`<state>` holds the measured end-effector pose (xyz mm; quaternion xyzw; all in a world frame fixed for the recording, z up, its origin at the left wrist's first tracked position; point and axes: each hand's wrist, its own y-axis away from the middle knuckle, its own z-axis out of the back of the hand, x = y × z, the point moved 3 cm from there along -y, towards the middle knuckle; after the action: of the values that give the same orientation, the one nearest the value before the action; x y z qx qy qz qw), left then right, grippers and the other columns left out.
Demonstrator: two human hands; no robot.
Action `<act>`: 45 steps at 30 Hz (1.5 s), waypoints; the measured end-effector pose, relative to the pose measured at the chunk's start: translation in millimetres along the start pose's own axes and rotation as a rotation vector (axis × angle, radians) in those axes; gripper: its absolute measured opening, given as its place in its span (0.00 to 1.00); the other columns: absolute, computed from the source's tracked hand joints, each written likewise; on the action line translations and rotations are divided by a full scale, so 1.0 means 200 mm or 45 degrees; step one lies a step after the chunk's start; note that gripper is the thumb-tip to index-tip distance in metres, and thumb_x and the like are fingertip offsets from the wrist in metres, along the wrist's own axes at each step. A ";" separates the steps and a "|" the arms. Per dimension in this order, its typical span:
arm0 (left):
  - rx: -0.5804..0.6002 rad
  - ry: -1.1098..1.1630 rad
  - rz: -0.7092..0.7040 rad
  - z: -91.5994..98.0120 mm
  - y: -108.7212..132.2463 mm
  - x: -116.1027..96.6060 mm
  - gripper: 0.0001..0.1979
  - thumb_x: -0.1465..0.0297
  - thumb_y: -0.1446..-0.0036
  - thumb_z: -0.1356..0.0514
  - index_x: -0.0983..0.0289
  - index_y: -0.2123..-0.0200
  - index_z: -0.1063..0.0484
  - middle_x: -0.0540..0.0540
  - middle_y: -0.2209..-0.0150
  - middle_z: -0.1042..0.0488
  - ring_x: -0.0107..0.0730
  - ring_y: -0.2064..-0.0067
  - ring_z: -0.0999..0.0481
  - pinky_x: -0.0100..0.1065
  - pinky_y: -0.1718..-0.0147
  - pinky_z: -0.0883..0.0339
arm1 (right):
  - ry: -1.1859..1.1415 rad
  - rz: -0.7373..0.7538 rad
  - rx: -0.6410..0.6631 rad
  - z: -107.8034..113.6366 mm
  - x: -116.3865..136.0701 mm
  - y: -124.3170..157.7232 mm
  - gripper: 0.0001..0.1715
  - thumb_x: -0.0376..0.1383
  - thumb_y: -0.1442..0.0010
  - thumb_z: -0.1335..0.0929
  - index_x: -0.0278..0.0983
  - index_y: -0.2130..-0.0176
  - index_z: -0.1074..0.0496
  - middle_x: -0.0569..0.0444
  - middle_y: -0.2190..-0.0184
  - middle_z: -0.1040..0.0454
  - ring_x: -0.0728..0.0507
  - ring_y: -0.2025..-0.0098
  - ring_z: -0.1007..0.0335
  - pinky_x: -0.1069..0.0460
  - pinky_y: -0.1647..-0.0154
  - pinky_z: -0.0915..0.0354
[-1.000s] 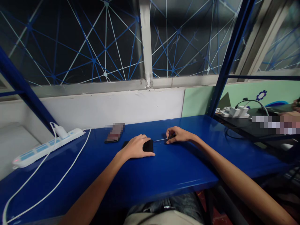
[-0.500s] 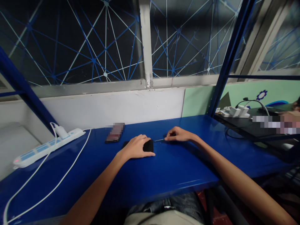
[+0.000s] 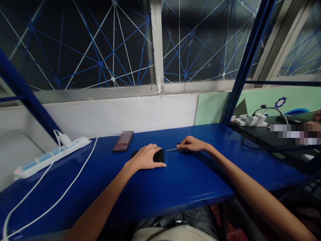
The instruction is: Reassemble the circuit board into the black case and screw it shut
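Observation:
My left hand (image 3: pixel 146 156) lies over a flat black rectangular object (image 3: pixel 159 156) on the blue table, its thumb along the near edge and its fingers at the far side. Much of the object is hidden under the palm, and its kind cannot be made out. To its right, my right hand (image 3: pixel 189 144) is closed in a pinch on a thin grey rod (image 3: pixel 172 149). The rod points left, its tip close to the object's right edge; whether they touch is unclear. A dark phone (image 3: pixel 123 142) lies beyond my left hand, its screen blurred.
A white power strip (image 3: pixel 52 157) with a plug and white cable (image 3: pixel 75 187) lies on the table's (image 3: pixel 175 184) left. Blue frame posts (image 3: pixel 240 67) rise at both sides. On the right, a black desk holds white plugs (image 3: pixel 255 119); another person's blurred hand (image 3: pixel 311 129) is there.
My right hand's fingers have closed up slightly around the rod and shifted a little. My left hand and the black object have stayed put.

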<state>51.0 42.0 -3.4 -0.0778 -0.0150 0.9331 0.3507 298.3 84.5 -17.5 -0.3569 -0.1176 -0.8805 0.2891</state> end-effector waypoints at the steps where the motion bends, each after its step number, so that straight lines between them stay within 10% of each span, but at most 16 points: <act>1: 0.001 0.003 0.001 0.00 0.00 0.00 0.43 0.38 0.51 0.46 0.62 0.41 0.35 0.62 0.47 0.30 0.53 0.48 0.31 0.44 0.54 0.36 | -0.001 0.005 -0.001 0.00 0.00 0.00 0.30 0.56 0.41 0.36 0.32 0.72 0.24 0.53 0.78 0.29 0.50 0.77 0.40 0.54 0.75 0.44; 7: -0.007 0.012 -0.007 0.00 0.00 0.00 0.42 0.38 0.50 0.45 0.61 0.41 0.34 0.62 0.48 0.30 0.53 0.48 0.31 0.44 0.53 0.37 | -0.091 0.010 -0.050 0.00 -0.02 -0.01 0.24 0.47 0.56 0.24 0.35 0.66 0.30 0.58 0.76 0.30 0.50 0.76 0.39 0.55 0.76 0.44; 37: 0.010 0.015 0.003 0.00 0.00 0.00 0.43 0.38 0.51 0.46 0.61 0.41 0.35 0.63 0.48 0.30 0.53 0.48 0.31 0.44 0.54 0.36 | -0.040 0.020 0.037 0.00 0.02 0.01 0.29 0.55 0.41 0.36 0.33 0.72 0.24 0.54 0.78 0.30 0.50 0.77 0.41 0.53 0.75 0.45; 45: 0.002 0.007 0.000 0.01 0.00 -0.01 0.42 0.39 0.50 0.46 0.61 0.41 0.35 0.62 0.48 0.30 0.53 0.48 0.31 0.44 0.54 0.37 | -0.104 0.043 -0.051 0.00 -0.01 -0.01 0.23 0.47 0.55 0.24 0.34 0.67 0.30 0.57 0.75 0.30 0.50 0.76 0.39 0.55 0.75 0.43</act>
<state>51.5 40.6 -2.1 -0.0800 -0.0134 0.9330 0.3506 298.8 86.8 -19.2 -0.4004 -0.1055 -0.8623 0.2916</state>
